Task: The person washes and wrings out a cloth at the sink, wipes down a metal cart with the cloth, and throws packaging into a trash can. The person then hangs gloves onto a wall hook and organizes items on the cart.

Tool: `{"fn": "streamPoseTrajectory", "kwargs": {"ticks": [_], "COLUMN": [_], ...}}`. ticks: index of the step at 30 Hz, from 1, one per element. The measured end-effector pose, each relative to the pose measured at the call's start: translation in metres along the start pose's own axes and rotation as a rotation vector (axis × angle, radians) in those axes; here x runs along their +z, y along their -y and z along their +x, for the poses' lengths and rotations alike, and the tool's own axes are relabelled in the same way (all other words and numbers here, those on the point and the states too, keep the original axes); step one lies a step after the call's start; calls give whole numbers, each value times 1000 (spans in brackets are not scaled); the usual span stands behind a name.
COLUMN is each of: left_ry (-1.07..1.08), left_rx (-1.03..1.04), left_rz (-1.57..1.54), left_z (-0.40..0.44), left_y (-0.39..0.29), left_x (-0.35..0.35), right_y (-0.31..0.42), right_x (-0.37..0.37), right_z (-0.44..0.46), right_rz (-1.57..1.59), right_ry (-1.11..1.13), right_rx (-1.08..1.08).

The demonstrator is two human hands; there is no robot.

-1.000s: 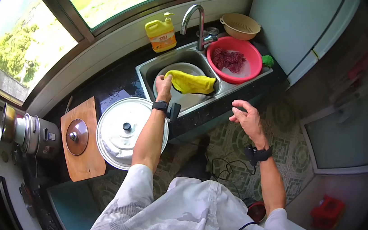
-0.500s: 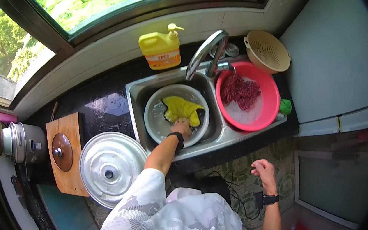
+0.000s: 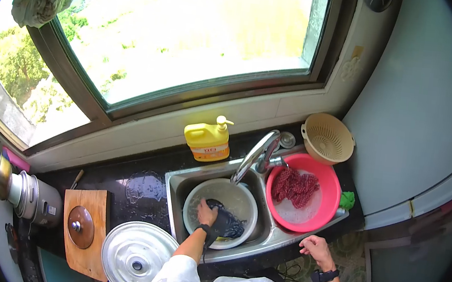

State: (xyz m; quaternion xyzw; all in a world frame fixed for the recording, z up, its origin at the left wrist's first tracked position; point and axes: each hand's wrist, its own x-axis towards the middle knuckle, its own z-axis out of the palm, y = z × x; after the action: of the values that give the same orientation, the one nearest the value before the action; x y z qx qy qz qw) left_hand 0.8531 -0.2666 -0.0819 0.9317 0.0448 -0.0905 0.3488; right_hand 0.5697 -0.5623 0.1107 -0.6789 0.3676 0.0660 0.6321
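Observation:
A grey metal basin (image 3: 189, 227) stands in the left bowl of the sink with water in it. My left hand (image 3: 207, 214) is in the basin, its fingers closed on the edge of a wet, dark cloth (image 3: 229, 225). A sliver of yellow shows under the cloth near the basin's front wall. My right hand (image 3: 317, 249) hangs in the air in front of the sink's right side, fingers loosely bent and apart, holding nothing. To the right, a pink basin (image 3: 330, 200) holds a red patterned cloth (image 3: 295, 187) in sudsy water.
The faucet (image 3: 258, 154) arches over the back of the metal basin. Behind the sink stands a yellow pump bottle (image 3: 207, 141), and a beige colander (image 3: 327, 139) sits back right. Left are a large metal lid (image 3: 138, 248) and a wooden board (image 3: 80, 261) bearing a glass lid (image 3: 80, 227).
The cloth in the metal basin now shows its dark side instead of yellow. My left hand has shifted toward the basin's left side. The head view has tilted up, showing more window.

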Motion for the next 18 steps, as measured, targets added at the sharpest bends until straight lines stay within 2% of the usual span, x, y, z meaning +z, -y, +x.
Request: {"fn": "streamPoseTrajectory", "kwargs": {"ticks": [2,6,10,12,13,14,15,16,17,18], "left_ry": [395,696,694,388,294,295,330,362,360,450], "left_rx": [57,264,199,-95,-219,-216,-205,-193,-188,-158], "left_rz": [230,714,676,422,299,298,165,35,40,-125], "left_z": [-19,-30,5,15,10,16,22,27,27,24], "left_y": [-21,-6,23,8,-21,-28,-31,-34,-37,-39], "left_x": [-21,2,42,30,7,4,0,-5,-12,-19], "right_y": [5,9,28,39,46,53,58,62,65,65], "right_x": [4,17,35,46,52,59,68,79,91,103], "right_z": [6,24,44,57,64,71,77,83,89,98], "right_rz": [-15,-72,-183,-236,-284,-332,-329,-243,-156,-151], "right_ry": [9,57,106,134,161,188,186,224,263,262], "right_rx": [-11,-60,-72,-61,-110,-160,-163,-167,-170,-172]}}
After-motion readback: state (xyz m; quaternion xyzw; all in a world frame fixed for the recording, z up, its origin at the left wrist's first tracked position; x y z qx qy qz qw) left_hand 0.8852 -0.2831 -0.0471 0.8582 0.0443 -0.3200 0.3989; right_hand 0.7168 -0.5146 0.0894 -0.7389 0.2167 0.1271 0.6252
